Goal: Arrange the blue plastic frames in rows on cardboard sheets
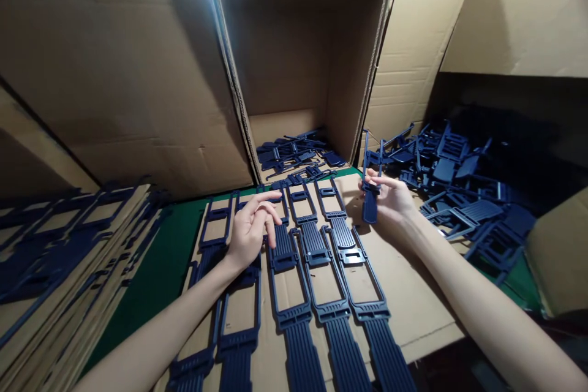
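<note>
In my right hand [391,201] is a dark blue plastic frame part [370,207], pinched near its middle. Its two thin prongs point up and its flat ribbed end hangs down, just above the right side of a cardboard sheet [404,294]. My left hand [253,225] hovers over or rests on similar parts laid in rows on that sheet; contact cannot be made out. Its fingers are loosely bent and apart, with nothing visible in them. Near it lies a laid-out frame part [285,263], with another frame part [321,257] to its right.
A loose heap of blue parts [459,165] lies at right beside cardboard walls. An open cardboard box [381,67] at the back holds more parts. On the left, stacked cardboard sheets [92,282] carry blue parts. Green table surface [156,269] shows between stack and sheet.
</note>
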The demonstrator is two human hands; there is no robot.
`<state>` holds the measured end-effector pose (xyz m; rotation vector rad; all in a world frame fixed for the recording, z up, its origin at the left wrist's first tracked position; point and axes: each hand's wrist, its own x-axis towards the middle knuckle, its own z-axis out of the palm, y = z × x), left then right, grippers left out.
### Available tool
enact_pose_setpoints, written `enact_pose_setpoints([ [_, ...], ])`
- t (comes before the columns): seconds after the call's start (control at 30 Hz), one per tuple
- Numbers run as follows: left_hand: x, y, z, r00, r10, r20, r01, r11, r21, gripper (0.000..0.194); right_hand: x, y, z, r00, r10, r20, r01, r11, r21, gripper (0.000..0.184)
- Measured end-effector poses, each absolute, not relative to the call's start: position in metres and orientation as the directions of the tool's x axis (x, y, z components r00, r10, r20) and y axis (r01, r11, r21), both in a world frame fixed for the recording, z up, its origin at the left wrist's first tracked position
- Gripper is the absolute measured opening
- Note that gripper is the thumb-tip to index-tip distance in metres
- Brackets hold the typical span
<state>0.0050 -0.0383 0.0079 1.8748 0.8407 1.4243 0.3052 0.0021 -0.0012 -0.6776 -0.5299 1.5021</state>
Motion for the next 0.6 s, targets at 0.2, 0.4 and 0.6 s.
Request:
enact_pose_setpoints([
  [0.2, 0.0048, -0.0418, 0.0097, 0.27, 0.862, 0.429, 0.067, -0.461, 0.885, 0.008, 0.306, 0.0006, 0.0007, 0.009, 0.996, -0.083, -0.703, -0.053, -0.71, 0.031],
  [0.4, 0.0077, -0.0436, 0.0093, 0.279, 0.863, 0.421, 0.162, -0.474, 0.865, 0.005, 0.3096, 0.0009, 0.0003, 0.001, 0.998, -0.07, -0.712, -0.048, -0.701, 0.031],
  [0.6, 0.0056, -0.037, 0.0142, 0.214, 0.801, 0.559, 0.201, -0.596, 0.778, 0.035, 0.3116, 0.0006, 0.0005, 0.026, 0.996, -0.085, -0.708, -0.041, -0.705, 0.031],
])
